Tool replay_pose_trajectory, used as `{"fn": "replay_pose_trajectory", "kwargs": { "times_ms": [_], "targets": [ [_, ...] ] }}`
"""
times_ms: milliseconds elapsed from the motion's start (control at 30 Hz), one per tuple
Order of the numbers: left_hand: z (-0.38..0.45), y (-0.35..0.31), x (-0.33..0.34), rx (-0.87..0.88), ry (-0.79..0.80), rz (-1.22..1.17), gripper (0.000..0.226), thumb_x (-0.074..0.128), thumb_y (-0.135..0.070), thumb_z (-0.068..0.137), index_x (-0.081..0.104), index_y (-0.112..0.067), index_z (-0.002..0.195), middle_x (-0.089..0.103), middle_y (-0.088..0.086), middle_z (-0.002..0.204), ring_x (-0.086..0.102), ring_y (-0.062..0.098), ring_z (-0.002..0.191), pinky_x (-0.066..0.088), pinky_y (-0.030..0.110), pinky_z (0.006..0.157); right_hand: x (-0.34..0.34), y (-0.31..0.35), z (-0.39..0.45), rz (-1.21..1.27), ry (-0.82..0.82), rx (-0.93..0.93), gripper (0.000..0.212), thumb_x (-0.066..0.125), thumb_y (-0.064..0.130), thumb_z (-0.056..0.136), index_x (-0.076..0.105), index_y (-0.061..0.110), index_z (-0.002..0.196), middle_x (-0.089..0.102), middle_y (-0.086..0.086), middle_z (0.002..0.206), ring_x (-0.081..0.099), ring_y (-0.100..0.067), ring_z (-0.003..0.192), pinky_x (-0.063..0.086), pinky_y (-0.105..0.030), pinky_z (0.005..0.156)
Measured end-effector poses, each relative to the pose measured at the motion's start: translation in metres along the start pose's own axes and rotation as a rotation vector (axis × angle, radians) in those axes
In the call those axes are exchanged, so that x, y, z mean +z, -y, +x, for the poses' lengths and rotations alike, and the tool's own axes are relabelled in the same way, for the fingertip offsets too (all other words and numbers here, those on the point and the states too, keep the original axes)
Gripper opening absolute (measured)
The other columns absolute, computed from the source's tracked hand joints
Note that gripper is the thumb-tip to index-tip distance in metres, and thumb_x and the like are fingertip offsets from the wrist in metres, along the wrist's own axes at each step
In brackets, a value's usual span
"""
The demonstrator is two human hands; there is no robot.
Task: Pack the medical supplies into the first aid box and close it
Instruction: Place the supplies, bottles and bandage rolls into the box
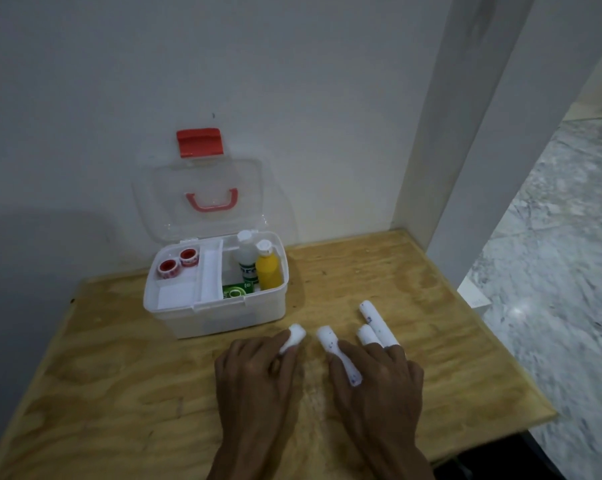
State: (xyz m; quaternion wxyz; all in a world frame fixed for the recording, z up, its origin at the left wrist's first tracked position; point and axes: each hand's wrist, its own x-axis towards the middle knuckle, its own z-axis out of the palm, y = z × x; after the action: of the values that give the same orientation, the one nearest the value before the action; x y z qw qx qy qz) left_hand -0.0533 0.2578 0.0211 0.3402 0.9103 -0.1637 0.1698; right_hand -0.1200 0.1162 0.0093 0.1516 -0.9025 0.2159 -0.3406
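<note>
The white first aid box (223, 318) stands open on the wooden table, its clear lid (202, 181) with red handle and latch leaning against the wall. Inside are two red tape rolls (178, 263), a white bottle (246, 259), a yellow bottle (268, 270) and a green packet (237, 292). In front of the box lie several white bandage rolls. My left hand (254, 379) grips one short roll (294, 336). My right hand (375, 379) closes on a longer roll (329, 339), its fingers resting over two more rolls (375, 322).
The plywood table (119, 393) ends at its right edge (521, 368), beyond which a marble floor (562, 271) lies lower. A white wall stands behind the box and a white pillar (465, 150) rises at the table's back right corner.
</note>
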Motion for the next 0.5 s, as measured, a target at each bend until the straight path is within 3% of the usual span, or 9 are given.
{"fn": "replay_pose_trajectory", "kwargs": {
  "times_ms": [67, 167, 233, 367, 500],
  "targets": [
    [-0.002, 0.04, -0.057, -0.088, -0.189, -0.023, 0.033, 0.058, -0.044, 0.081, 0.074, -0.024, 0.101, 0.074, -0.003, 0.094, 0.066, 0.02, 0.088, 0.051, 0.04, 0.085, 0.016, 0.066, 0.007, 0.213, -0.01, -0.15, 0.019, 0.065, 0.04, 0.08, 0.077, 0.027, 0.087, 0.071, 0.009, 0.08, 0.068, -0.018, 0.077, 0.048, -0.034, 0.068],
    [0.001, 0.037, -0.074, -0.046, -0.316, 0.003, 0.029, 0.069, -0.034, 0.077, 0.074, -0.016, 0.099, 0.074, 0.004, 0.096, 0.067, 0.025, 0.089, 0.051, 0.043, 0.087, 0.003, 0.077, 0.019, 0.381, -0.018, -0.135, 0.014, 0.079, 0.026, 0.078, 0.078, 0.017, 0.089, 0.071, 0.006, 0.075, 0.067, -0.013, 0.07, 0.053, -0.026, 0.079],
    [0.004, 0.034, -0.084, -0.06, -0.354, -0.02, 0.027, 0.074, -0.027, 0.076, 0.075, -0.015, 0.1, 0.074, 0.004, 0.098, 0.067, 0.024, 0.091, 0.055, 0.047, 0.083, -0.004, 0.083, 0.029, 0.474, -0.004, -0.094, 0.017, 0.081, 0.021, 0.078, 0.077, 0.014, 0.093, 0.071, 0.004, 0.079, 0.066, -0.014, 0.071, 0.052, -0.025, 0.079],
    [0.024, 0.043, -0.101, -0.128, -0.37, -0.03, 0.027, 0.08, -0.018, 0.074, 0.076, -0.016, 0.101, 0.074, 0.004, 0.098, 0.065, 0.023, 0.09, 0.055, 0.047, 0.077, -0.003, 0.11, 0.051, 0.565, 0.014, -0.074, 0.02, 0.074, 0.03, 0.082, 0.076, 0.018, 0.098, 0.072, 0.004, 0.083, 0.063, -0.011, 0.072, 0.053, -0.03, 0.064],
    [0.042, 0.059, -0.109, -0.209, -0.333, -0.035, 0.025, 0.077, -0.026, 0.078, 0.076, -0.02, 0.102, 0.075, 0.001, 0.098, 0.064, 0.018, 0.09, 0.055, 0.045, 0.079, 0.019, 0.144, 0.074, 0.536, 0.118, -0.088, 0.023, 0.069, 0.035, 0.085, 0.076, 0.021, 0.102, 0.075, 0.004, 0.094, 0.066, -0.011, 0.08, 0.055, -0.027, 0.071]
  ]
}}
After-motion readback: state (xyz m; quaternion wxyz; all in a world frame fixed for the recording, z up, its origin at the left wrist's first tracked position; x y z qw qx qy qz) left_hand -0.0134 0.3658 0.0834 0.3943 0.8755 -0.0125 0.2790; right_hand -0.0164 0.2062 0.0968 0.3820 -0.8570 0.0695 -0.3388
